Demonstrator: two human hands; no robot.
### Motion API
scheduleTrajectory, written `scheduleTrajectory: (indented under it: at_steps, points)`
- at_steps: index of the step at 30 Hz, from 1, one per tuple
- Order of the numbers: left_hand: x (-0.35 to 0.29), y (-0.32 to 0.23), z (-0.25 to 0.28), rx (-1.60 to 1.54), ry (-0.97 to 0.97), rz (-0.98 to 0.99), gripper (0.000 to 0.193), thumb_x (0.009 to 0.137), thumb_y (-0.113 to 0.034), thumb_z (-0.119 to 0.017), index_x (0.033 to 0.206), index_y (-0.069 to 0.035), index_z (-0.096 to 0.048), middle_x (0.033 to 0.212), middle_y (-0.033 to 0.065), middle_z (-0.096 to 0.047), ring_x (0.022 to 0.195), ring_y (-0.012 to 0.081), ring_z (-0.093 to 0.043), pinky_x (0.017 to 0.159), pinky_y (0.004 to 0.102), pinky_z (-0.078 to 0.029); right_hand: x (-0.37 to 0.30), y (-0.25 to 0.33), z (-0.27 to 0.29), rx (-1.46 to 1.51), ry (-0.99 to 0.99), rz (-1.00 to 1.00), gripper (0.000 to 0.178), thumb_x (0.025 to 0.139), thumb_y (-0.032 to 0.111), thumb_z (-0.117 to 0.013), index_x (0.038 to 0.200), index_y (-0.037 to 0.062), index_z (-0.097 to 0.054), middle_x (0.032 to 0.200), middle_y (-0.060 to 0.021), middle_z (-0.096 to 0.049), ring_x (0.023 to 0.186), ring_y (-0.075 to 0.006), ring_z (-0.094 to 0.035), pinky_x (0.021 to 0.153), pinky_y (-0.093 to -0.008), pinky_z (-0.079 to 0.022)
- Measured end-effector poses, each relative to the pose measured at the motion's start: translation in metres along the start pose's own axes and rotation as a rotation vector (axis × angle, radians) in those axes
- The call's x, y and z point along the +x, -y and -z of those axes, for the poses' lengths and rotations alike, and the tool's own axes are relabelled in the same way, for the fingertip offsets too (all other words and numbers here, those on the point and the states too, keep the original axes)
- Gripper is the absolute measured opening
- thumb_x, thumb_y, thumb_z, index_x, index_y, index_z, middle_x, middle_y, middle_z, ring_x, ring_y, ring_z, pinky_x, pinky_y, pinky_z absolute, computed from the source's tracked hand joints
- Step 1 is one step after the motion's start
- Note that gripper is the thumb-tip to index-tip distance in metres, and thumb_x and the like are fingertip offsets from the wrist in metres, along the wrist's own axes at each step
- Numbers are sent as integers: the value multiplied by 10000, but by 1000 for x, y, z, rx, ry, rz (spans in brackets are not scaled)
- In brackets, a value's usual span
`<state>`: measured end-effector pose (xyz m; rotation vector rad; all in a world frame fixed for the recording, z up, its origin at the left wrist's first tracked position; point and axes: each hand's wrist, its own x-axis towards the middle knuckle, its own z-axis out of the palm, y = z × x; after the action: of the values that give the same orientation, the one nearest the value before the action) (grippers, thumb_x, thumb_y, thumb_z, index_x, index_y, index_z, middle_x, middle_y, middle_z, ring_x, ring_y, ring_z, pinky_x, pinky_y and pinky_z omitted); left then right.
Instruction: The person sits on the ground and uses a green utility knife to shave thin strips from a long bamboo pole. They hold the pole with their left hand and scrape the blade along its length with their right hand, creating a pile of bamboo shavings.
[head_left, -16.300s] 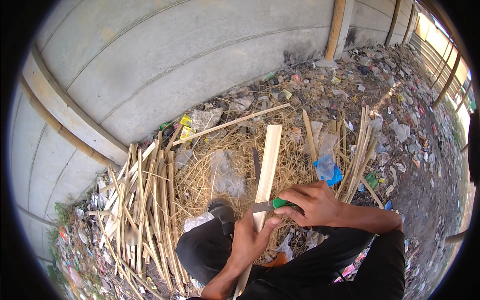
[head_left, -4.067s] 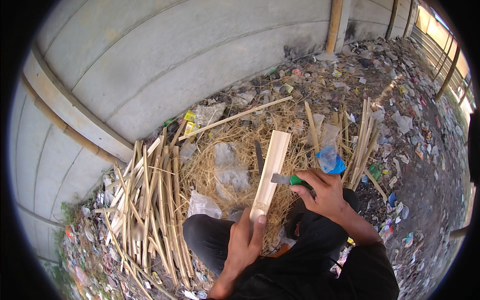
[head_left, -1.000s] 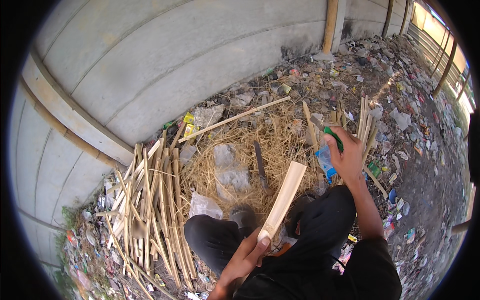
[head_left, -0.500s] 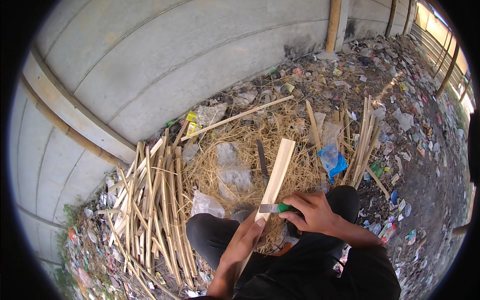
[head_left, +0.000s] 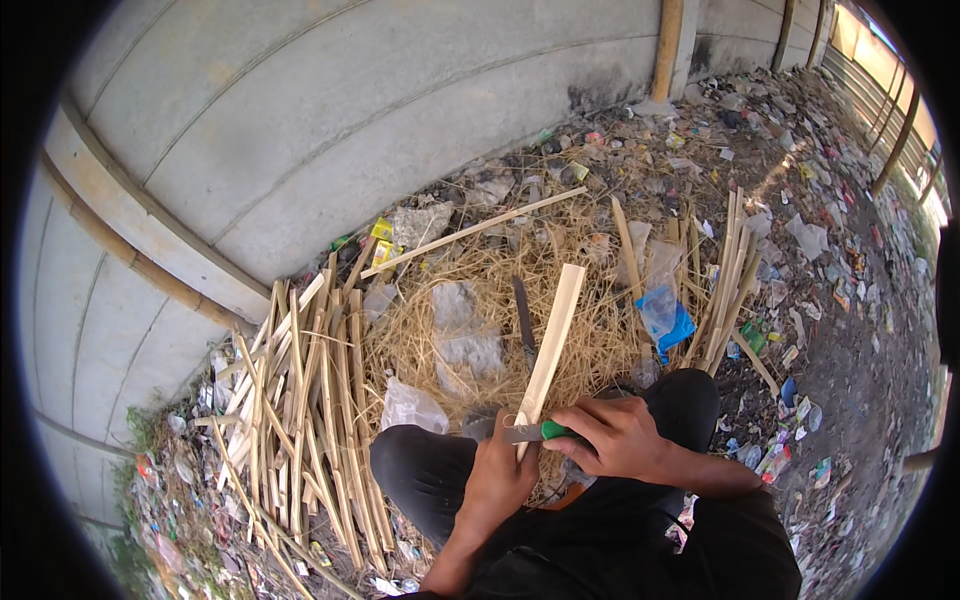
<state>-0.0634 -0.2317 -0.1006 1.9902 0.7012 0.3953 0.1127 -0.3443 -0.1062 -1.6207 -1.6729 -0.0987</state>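
Note:
My left hand (head_left: 497, 476) is closed around the lower part of a pale bamboo strip (head_left: 550, 345), which slants up and away from my lap. In my right hand (head_left: 618, 440) is a knife (head_left: 522, 433) with a green handle, its blade lying across the strip just above my left hand. A thin curl of shaving shows by the blade. The strip's lower end is hidden by my left hand. Beyond it a long dark blade (head_left: 523, 312) lies on the straw, apart from both hands.
A pile of split bamboo strips (head_left: 310, 420) lies to my left, and a smaller bundle (head_left: 728, 285) to the right. Straw shavings (head_left: 410, 345) surround a grey block (head_left: 465, 335) before me. One strip (head_left: 475, 232) lies near the concrete wall (head_left: 400, 120). Litter covers the ground.
The knife and my right hand have moved slightly down and left along the strip. My left hand has shifted its grip, and the strip's top end has moved a little left.

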Motion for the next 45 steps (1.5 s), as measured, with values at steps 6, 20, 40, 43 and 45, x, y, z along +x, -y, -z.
scheduleTrajectory:
  at_steps: [6,20,40,43,45]
  points:
    - [3,4,-3,108,-29,-22,273,957,-24,-685,1150,69,-516,883,326,-672,879,569,-662,693,627,-520,2,3,0,-48,10,-38,302,969,391,-779,1106,137,-692,747,-18,-632,559,-201,-659,473,-344,-502]
    - [2,-6,-2,96,1,63,543,994,-311,-776,1179,78,-444,818,324,-704,834,546,-709,638,547,-571,4,0,12,-86,53,-106,269,939,358,-815,1070,137,-735,805,-24,-703,594,-214,-696,492,-337,-517]
    - [-11,15,15,-38,77,107,587,1080,-519,-595,1112,36,-406,740,328,-652,772,578,-671,596,596,-501,6,-27,34,-4,-175,-254,247,984,264,-778,1110,62,-714,923,-100,-765,679,-267,-735,568,-346,-550]
    - [-5,12,11,29,30,-12,695,1039,-642,-558,1092,35,-412,660,220,-641,657,425,-714,547,487,-535,1,-6,23,10,-13,-112,264,964,303,-795,1110,99,-711,878,-62,-737,646,-239,-718,538,-349,-540]
    - [-1,7,7,87,-7,-60,752,1011,-699,-551,1082,37,-419,622,177,-634,611,379,-729,529,450,-547,-2,-5,8,14,18,-64,274,955,324,-801,1113,121,-708,846,-42,-714,627,-232,-706,528,-358,-538]
